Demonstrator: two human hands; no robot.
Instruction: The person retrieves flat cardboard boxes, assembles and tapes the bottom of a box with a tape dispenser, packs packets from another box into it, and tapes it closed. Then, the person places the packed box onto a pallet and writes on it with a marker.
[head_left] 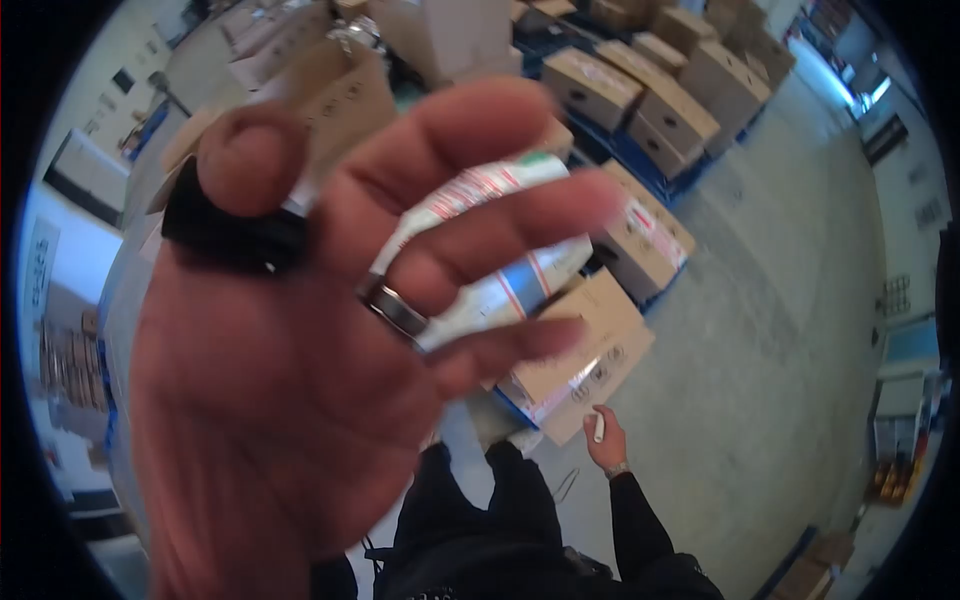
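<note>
My left hand (300, 370) is raised very near the camera, palm facing it and fingers spread, holding nothing. A black band (235, 225) wraps the thumb and a metal ring (395, 303) is on one finger. Behind the fingers, partly hidden, lies a white plastic package (515, 290) with red and blue print. Lower down, my right hand (608, 447), wearing a wristwatch, is closed on a small white object (599, 428). This hand is beside the lower edge of a brown carton (610, 365).
Brown cartons (665, 115) stand on blue pallets in the upper middle. An open carton (345, 100) is behind my left hand. Grey floor (770, 290) stretches along the right. Stacked cardboard (72, 365) is at the far left, and another carton (805, 580) sits at the lower right.
</note>
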